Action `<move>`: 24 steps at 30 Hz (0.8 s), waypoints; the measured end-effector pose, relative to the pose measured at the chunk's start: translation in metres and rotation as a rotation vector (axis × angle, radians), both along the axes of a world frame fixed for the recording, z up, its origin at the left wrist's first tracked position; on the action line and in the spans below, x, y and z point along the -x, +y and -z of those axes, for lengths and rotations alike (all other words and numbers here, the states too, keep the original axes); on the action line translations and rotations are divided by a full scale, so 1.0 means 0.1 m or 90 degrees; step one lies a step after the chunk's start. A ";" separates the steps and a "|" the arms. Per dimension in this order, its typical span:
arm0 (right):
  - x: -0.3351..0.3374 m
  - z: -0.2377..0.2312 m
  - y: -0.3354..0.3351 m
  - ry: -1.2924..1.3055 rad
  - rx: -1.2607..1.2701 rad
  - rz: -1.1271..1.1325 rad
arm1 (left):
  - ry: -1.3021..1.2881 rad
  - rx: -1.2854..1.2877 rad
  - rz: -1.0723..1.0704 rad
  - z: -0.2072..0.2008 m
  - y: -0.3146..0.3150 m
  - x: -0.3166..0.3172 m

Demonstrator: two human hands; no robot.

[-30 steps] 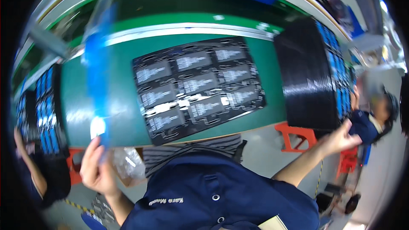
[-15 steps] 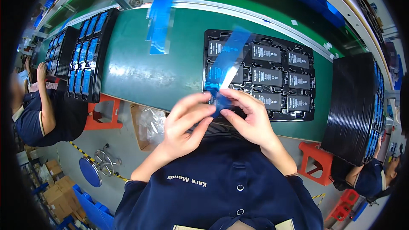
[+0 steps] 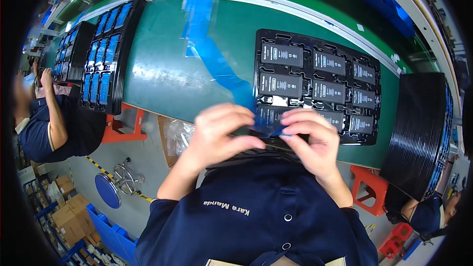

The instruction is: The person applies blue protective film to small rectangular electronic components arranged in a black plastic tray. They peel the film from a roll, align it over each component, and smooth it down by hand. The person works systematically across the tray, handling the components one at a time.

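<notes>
A black tray (image 3: pixel 306 80) holds flat black batteries in rows, among them a middle-row battery (image 3: pixel 281 85). At its near-left corner, a strip of blue film (image 3: pixel 221 69) reaches in from the far side of the table and lies over part of the nearest battery (image 3: pixel 272 115). My left hand (image 3: pixel 221 130) is closed at the left edge of that battery, fingers curled on the film, thumb below. Opposite it, my right hand (image 3: pixel 314 138) pinches the film's blue edge between thumb and fingertips. My fingers hide part of the battery and film.
More blue film (image 3: pixel 199 12) hangs at the table's far edge. Trays of blue-covered batteries (image 3: pixel 101 54) stand at left; a tall stack of black trays (image 3: pixel 415 128) stands at right. Co-workers sit on both sides. A cardboard box (image 3: pixel 170 155) and a blue round stool (image 3: pixel 108 190) are below the table.
The blue strip has swung from lying across the tray to stretching left over the table. My hands have moved apart, the right one further right. The view has shifted slightly.
</notes>
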State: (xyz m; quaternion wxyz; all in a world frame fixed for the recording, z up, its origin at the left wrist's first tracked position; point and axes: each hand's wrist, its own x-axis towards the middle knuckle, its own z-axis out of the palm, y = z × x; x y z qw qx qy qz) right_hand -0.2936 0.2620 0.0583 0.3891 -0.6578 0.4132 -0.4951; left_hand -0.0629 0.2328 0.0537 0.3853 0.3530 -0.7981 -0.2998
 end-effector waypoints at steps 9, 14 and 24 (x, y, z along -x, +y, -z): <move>0.20 0.18 0.12 -0.193 -0.304 0.190 | -0.078 0.034 -0.339 0.16 -0.22 -0.12; 0.08 0.17 0.05 -0.127 -0.314 0.211 | -0.126 0.007 -0.185 0.32 -0.18 0.06; 0.10 0.17 -0.05 -0.089 -0.388 0.178 | -0.166 -0.017 -0.156 0.27 -0.18 0.06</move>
